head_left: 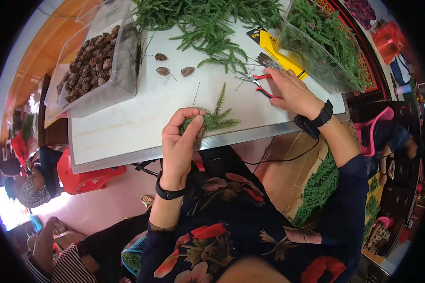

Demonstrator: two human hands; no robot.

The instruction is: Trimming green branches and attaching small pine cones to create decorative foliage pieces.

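Note:
My left hand (182,137) is closed in a pinch on a green artificial pine sprig (219,118) at the table's near edge. A brown pinecone (198,140) shows just under the fingers, and a thin wire (196,93) sticks up beyond them. Over to the right, my right hand (295,93) has its thumb and fingers at the two red-and-black handles of a pair of pliers (259,84), whose handles are spread. Three loose pinecones, one of them a wired pinecone (162,71), lie on the white tabletop (113,134) farther off.
A clear bin (120,87) full of pinecones stands at the left. Pine greenery (208,23) is heaped at the back, with more in a clear bin (311,63) at right. A yellow-and-black card (281,54) lies beside dark wires (267,60). A cardboard box (283,165) sits below the edge.

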